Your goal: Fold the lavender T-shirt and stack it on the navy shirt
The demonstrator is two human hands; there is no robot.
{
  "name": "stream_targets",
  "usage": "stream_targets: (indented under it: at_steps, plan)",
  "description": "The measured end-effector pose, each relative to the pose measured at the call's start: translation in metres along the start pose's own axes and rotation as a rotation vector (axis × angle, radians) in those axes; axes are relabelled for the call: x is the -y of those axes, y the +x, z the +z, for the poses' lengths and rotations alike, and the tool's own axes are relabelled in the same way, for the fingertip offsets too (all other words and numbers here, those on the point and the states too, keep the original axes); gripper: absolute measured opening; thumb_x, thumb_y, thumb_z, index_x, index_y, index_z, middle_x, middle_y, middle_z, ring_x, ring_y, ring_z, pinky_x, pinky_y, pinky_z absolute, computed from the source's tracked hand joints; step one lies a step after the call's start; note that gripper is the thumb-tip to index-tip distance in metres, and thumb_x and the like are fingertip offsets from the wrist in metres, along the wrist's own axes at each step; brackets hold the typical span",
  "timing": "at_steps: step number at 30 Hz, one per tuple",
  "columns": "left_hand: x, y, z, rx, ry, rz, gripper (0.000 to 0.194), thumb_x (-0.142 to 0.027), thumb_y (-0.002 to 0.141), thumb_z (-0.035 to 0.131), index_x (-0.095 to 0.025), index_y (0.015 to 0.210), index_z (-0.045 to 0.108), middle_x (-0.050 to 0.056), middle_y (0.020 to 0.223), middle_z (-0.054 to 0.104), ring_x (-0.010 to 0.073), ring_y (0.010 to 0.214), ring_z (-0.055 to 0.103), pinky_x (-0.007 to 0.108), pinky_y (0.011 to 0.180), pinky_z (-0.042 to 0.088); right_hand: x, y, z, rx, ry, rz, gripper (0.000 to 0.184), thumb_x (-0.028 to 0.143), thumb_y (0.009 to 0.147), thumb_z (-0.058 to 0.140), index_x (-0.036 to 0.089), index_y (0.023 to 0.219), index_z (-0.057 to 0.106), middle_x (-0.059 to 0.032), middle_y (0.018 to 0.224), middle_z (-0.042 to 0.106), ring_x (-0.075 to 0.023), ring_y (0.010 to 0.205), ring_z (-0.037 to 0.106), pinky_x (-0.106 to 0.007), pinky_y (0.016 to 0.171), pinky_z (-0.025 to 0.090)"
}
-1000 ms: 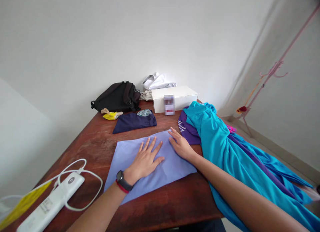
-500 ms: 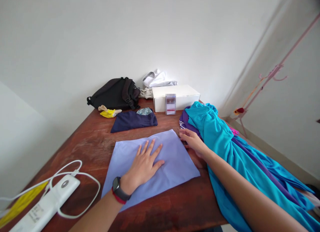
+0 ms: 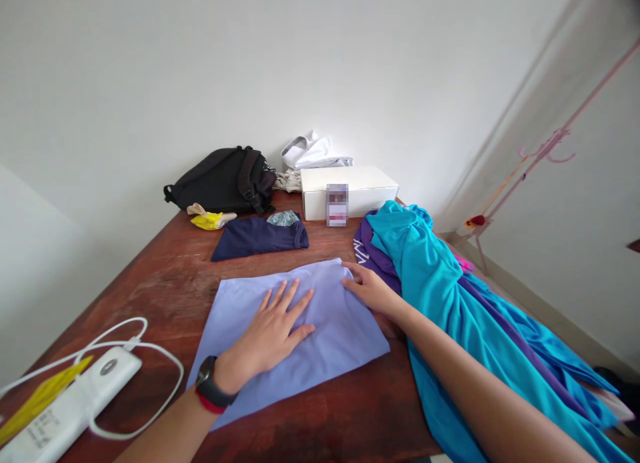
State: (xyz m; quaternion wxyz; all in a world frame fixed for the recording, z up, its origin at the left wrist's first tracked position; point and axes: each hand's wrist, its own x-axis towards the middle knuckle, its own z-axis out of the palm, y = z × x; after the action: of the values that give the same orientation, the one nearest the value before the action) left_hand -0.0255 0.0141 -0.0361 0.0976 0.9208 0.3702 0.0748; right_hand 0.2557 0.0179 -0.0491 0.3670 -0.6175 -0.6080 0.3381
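A lavender cloth lies spread on the wooden table in front of me, with slight wrinkles near its far right corner. My left hand, with a dark watch and a red band at the wrist, rests flat on the cloth with its fingers spread. At the cloth's far right corner, my right hand has its thumb and fingers closed on the edge. Beyond the cloth sits a folded navy cloth with a patterned patch on top.
Turquoise fabric over purple fabric drapes off the table's right side. A white power strip with a looped cable lies at left. Behind are a black bag, a yellow item and a white box.
My right hand has moved left from beside the cloth onto its far right corner and closed there. My left hand stays flat on the cloth. The view has shifted slightly.
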Motion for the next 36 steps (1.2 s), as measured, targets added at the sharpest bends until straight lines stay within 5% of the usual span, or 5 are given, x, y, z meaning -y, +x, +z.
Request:
stream_targets:
  at_steps: [5,10,17,25,36]
  plan:
    - [0.009,0.003,-0.005,0.028,-0.096,0.006,0.059,-0.054,0.101,0.041,-0.035,0.155,0.032,0.007,0.166,0.02,0.0351,0.152,0.02,0.061,0.119,0.025,0.007,-0.001,0.003,0.104,0.269,0.077,0.059,0.035,0.084,0.068,0.016,0.139,0.058,-0.0103,0.126,0.069,-0.027,0.107,0.067,-0.039,0.091,0.055]
    - [0.004,0.007,-0.015,-0.016,-0.275,-0.004,0.051,-0.052,0.101,0.045,-0.03,0.146,0.051,0.007,0.163,0.031,0.0326,0.152,0.02,0.058,0.122,0.02,0.03,-0.012,0.004,0.166,0.55,0.204,0.066,0.038,0.082,0.072,0.024,0.143,0.052,-0.0052,0.122,0.07,-0.0256,0.107,0.067,-0.04,0.093,0.055]
    - [-0.011,0.007,-0.041,-0.122,-1.072,-0.079,0.04,-0.047,0.101,0.046,-0.024,0.125,0.068,0.01,0.139,0.062,0.0283,0.133,0.053,0.046,0.114,0.039,0.053,-0.019,0.01,0.099,0.814,0.26,0.074,0.032,0.078,0.076,0.032,0.145,0.046,-0.0024,0.121,0.068,-0.0241,0.105,0.068,-0.037,0.09,0.056]
    - [-0.004,0.014,-0.043,0.009,-1.883,-0.324,0.052,-0.053,0.099,0.046,-0.017,0.135,0.055,0.019,0.147,0.052,0.0335,0.129,0.057,0.047,0.103,0.046,0.039,-0.018,0.004,0.198,0.813,0.359,0.086,0.029,0.083,0.071,0.038,0.155,0.026,-0.0047,0.127,0.066,-0.0217,0.091,0.072,-0.041,0.083,0.059]
    - [-0.01,0.009,-0.031,0.224,-2.063,-0.42,0.073,-0.068,0.093,0.044,-0.031,0.154,0.029,0.011,0.163,0.027,0.0348,0.135,0.048,0.049,0.096,0.049,0.05,-0.022,0.006,0.25,0.927,0.192,0.094,0.011,0.07,0.069,0.023,0.155,0.032,-0.0057,0.118,0.071,-0.0201,0.086,0.072,-0.035,0.081,0.057]
